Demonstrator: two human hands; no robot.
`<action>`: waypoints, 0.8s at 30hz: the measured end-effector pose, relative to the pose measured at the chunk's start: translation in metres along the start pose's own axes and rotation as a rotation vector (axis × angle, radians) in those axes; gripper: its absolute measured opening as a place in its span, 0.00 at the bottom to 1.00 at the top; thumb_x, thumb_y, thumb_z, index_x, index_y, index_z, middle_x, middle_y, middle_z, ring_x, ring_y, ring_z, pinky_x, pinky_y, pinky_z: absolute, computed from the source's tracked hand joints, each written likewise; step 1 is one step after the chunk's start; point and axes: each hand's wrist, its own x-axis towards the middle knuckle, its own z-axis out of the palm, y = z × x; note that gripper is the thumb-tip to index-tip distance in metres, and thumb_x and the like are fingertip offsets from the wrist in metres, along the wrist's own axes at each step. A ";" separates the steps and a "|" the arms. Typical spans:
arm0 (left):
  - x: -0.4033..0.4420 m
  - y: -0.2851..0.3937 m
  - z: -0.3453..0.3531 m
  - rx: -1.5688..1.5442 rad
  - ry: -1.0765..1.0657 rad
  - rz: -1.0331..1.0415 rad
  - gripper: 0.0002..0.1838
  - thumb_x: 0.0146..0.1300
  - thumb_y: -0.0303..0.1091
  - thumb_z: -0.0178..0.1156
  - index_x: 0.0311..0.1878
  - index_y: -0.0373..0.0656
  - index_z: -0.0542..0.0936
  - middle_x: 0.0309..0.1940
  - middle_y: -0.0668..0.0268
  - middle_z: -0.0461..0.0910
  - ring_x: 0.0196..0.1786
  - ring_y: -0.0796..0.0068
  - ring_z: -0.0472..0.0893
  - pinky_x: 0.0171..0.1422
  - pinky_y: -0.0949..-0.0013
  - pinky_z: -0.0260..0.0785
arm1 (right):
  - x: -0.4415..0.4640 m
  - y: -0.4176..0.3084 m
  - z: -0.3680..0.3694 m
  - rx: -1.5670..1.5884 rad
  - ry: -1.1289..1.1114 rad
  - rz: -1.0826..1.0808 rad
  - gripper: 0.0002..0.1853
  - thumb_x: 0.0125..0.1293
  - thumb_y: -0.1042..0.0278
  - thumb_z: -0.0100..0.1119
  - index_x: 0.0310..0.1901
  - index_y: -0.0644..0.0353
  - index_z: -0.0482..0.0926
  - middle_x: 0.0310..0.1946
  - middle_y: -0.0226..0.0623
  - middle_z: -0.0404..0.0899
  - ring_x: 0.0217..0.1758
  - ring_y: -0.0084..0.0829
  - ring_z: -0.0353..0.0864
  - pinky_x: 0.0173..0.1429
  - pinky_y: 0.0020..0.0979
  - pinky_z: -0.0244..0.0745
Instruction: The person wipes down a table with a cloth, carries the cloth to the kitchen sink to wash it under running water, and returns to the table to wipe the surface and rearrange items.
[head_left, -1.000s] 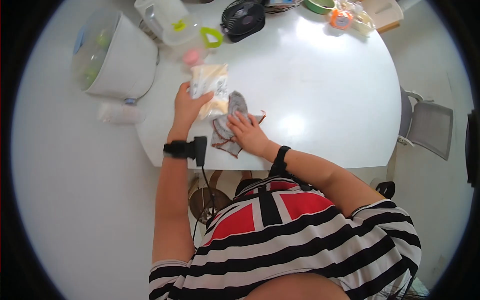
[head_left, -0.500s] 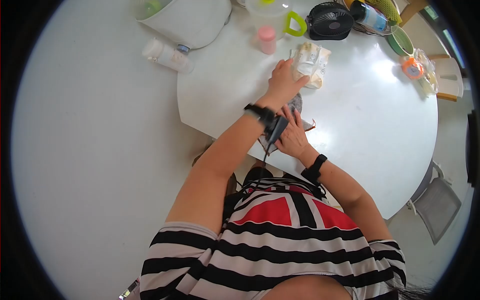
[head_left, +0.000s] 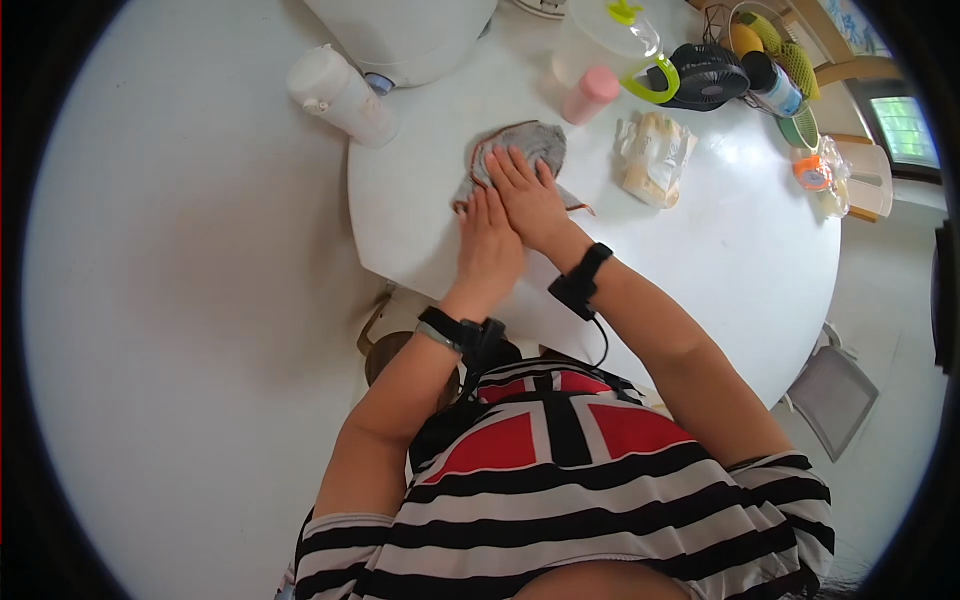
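Observation:
A grey cloth (head_left: pixel 545 146) with a reddish-brown edge lies spread and wrinkled on the white table. My right hand (head_left: pixel 532 205) rests flat on top of it, fingers stretched out and slightly apart. Beside it my left hand (head_left: pixel 490 250) has its fingers extended onto the near edge of the cloth, close against the right hand. Part of the cloth is hidden under both hands. To the right of the cloth stands a soft pack of tissues or wipes (head_left: pixel 656 165), apart from either hand. A pink-lidded container (head_left: pixel 590 96) is behind the cloth.
Along the back are a white bin-like container (head_left: pixel 410 35), a clear jug (head_left: pixel 600 45) with a green handle, a black fan (head_left: pixel 708 78) and a fruit basket (head_left: pixel 765 35). A white bottle (head_left: pixel 340 95) is at the left edge. A grey chair (head_left: pixel 835 400) stands at right.
My left hand has left the soft pack and come down to the cloth. The cloth, under my right hand, has shifted forward and left. The camera view has also shifted.

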 end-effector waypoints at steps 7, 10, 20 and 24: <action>0.023 -0.072 0.005 0.126 0.042 -0.032 0.32 0.64 0.29 0.52 0.70 0.27 0.59 0.70 0.39 0.62 0.74 0.44 0.61 0.77 0.43 0.51 | 0.044 -0.018 0.031 0.012 -0.005 0.093 0.33 0.70 0.60 0.48 0.74 0.58 0.57 0.76 0.42 0.56 0.80 0.45 0.51 0.76 0.58 0.49; 0.075 -0.079 -0.012 0.204 0.102 0.048 0.33 0.63 0.30 0.55 0.70 0.30 0.62 0.70 0.44 0.64 0.74 0.49 0.62 0.77 0.44 0.52 | 0.095 0.002 0.013 0.038 -0.033 0.131 0.33 0.69 0.61 0.48 0.74 0.59 0.57 0.76 0.41 0.56 0.80 0.45 0.51 0.76 0.59 0.49; 0.054 -0.087 -0.017 0.173 -0.155 0.177 0.27 0.58 0.20 0.53 0.64 0.28 0.68 0.64 0.43 0.71 0.69 0.49 0.68 0.74 0.57 0.61 | 0.033 0.006 0.040 -0.061 0.066 0.033 0.32 0.66 0.56 0.54 0.68 0.66 0.64 0.71 0.49 0.62 0.76 0.51 0.56 0.71 0.59 0.58; -0.041 -0.068 0.010 0.200 -0.223 0.310 0.33 0.57 0.28 0.64 0.66 0.29 0.68 0.66 0.45 0.69 0.70 0.49 0.68 0.75 0.58 0.61 | -0.079 -0.010 0.027 0.062 -0.110 0.084 0.36 0.67 0.56 0.58 0.70 0.68 0.61 0.74 0.56 0.57 0.77 0.56 0.54 0.72 0.58 0.58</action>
